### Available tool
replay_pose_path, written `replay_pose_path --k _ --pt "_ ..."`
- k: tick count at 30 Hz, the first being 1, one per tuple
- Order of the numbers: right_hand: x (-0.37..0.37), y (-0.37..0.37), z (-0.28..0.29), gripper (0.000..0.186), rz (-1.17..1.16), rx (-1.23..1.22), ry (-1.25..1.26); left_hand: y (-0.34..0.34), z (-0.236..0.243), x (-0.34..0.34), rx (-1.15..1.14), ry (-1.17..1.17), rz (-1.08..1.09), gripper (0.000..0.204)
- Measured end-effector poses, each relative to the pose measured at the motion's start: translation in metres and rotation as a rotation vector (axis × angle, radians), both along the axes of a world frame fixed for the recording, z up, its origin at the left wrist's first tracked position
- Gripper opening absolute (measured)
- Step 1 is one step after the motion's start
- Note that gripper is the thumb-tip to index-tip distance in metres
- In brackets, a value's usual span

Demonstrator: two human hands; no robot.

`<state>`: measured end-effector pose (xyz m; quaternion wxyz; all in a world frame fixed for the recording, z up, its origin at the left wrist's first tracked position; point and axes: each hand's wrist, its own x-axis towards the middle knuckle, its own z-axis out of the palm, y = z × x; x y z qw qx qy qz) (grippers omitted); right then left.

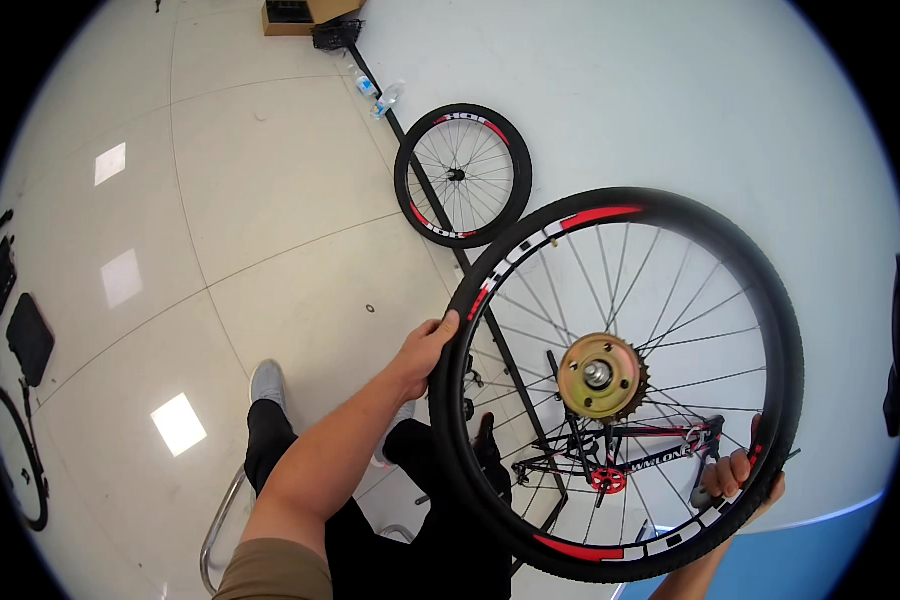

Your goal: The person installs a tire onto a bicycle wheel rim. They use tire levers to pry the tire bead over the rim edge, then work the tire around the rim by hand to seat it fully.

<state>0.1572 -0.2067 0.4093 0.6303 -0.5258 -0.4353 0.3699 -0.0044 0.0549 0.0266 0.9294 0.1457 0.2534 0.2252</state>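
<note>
A bicycle wheel [782, 330] with a black knobbly tyre and a black, red and white rim is held up in front of me, its sprocket side facing me. At its hub sit a gold-coloured disc [582, 380] and a toothed freewheel, with a threaded axle end sticking out. My left hand [430, 352] grips the tyre on the left side, thumb over the sidewall. At the lower right, the fingers of my right hand [738, 478] curl round the rim between the spokes. Through the spokes shows a black and red bicycle frame [660, 450] with a red chainring [608, 481].
A second wheel [518, 170] leans against the pale wall. Plastic bottles [386, 100] and a cardboard box [288, 22] lie farther along it. A small ring [370, 308] is on the tiled floor. At far left are a black pad [30, 338] and another wheel [38, 490].
</note>
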Motion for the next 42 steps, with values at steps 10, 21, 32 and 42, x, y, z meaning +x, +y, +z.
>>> replay_pose_path --k 10,21,32,42 --pt "0.005 -0.001 -0.003 0.077 -0.002 -0.052 0.148 0.012 0.003 -0.015 -0.084 0.067 0.05 0.057" --pt "0.001 -0.007 -0.005 0.087 -0.177 -0.05 0.17 -0.003 0.005 -0.007 0.407 0.701 0.257 0.062" --pt "-0.006 -0.006 -0.009 0.077 -0.396 -0.04 0.195 0.006 0.002 -0.011 0.405 0.652 0.33 0.06" --pt "0.014 -0.023 -0.011 0.062 -0.417 -0.12 -0.16 0.0 0.001 -0.028 0.396 0.609 0.517 0.058"
